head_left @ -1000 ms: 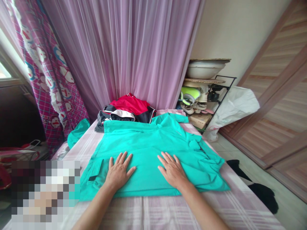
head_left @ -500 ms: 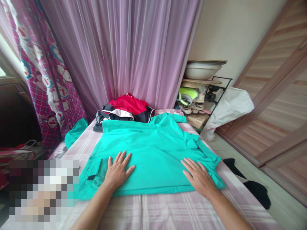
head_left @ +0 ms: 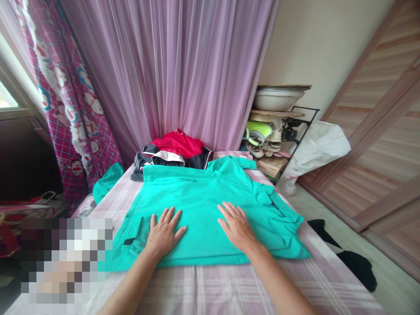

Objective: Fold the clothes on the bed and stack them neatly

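Observation:
A teal jacket [head_left: 197,192] lies spread out in front of me, its hem toward me and a sleeve reaching down the left side. My left hand [head_left: 164,229] rests flat on its left part, fingers spread, beside a cuff tab with a dark end [head_left: 133,234]. On the middle-right of the cloth, my right hand [head_left: 236,225] lies with fingers stretched out. Neither hand grips the fabric. Creases run along the jacket's right side. Part of the left sleeve is hidden behind a blurred patch.
A plaid sheet [head_left: 210,288] covers the bed under the jacket. Behind lies a pile of red and dark clothes [head_left: 179,146] against a purple curtain [head_left: 183,65]. To the right are a shoe rack [head_left: 297,135], a white bag [head_left: 315,151] and black cloth [head_left: 356,267] on the floor.
My right hand has slid left across the jacket, from its right side toward the middle. My left hand stays in place on the cloth. The view has shifted slightly.

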The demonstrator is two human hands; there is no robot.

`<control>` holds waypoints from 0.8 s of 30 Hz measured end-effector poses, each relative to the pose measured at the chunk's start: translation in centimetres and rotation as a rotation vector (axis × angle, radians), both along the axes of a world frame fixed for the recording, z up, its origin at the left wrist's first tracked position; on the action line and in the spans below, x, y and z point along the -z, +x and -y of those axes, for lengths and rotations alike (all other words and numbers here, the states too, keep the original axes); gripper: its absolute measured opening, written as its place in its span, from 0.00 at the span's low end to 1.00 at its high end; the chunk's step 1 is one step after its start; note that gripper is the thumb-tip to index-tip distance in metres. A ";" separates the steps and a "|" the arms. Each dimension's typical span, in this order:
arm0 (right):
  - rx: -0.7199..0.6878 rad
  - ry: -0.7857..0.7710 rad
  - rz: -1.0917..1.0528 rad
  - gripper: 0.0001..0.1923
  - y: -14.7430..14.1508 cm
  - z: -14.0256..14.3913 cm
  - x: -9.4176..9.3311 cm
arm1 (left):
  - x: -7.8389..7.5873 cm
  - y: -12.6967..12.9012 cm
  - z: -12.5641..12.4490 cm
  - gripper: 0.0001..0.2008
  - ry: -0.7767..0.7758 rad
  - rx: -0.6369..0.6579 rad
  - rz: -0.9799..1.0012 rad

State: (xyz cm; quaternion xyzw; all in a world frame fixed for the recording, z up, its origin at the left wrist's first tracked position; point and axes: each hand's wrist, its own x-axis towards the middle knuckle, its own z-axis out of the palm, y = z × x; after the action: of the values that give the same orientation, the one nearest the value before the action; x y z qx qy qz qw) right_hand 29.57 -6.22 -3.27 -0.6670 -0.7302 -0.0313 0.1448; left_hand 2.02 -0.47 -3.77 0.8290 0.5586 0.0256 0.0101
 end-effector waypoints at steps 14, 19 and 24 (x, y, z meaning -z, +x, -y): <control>-0.026 -0.119 0.035 0.24 0.4 0.5 1.7 | 0.1 -0.1 0.0 0.32 -0.004 0.002 -0.001; -0.021 -0.127 0.043 0.25 0.9 0.7 1.8 | 0.0 0.0 0.0 0.32 -0.005 0.001 -0.011; 0.018 -0.092 0.023 0.24 -0.1 0.3 1.4 | -0.1 0.0 0.0 0.32 -0.003 -0.001 -0.013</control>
State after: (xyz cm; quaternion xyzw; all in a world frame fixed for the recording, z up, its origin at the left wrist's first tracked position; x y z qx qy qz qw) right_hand 29.45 -6.51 -4.70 -0.6791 -0.7265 -0.0069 0.1052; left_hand 2.03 -0.47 -3.68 0.8288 0.5592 0.0196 0.0077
